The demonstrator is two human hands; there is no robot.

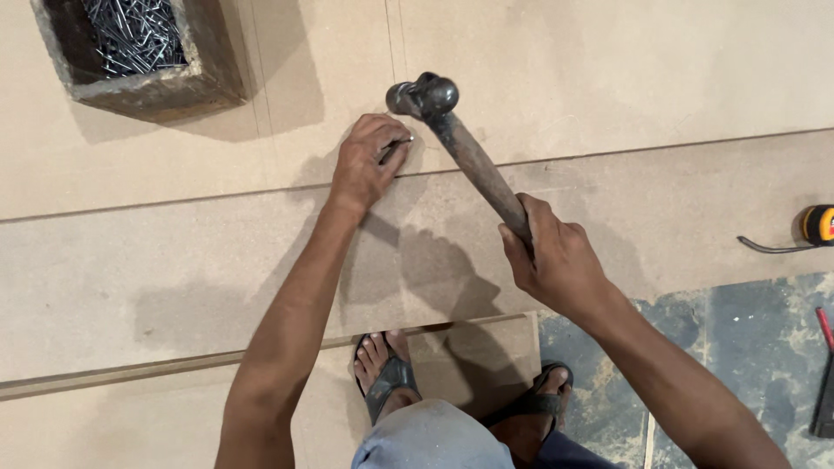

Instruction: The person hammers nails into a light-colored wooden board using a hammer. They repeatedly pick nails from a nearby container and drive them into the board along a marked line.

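Hammer (460, 148) in right hand (556, 260); left hand (365, 161) pinches nail (395, 149)

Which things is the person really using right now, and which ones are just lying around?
In use:
- hammer, gripped by the right hand
- nail, pinched by the left hand
- board under the nail

Just lying about:
- box of nails, top left
- tape measure, at the right edge
- red-handled tool on the floor, too cut off to identify
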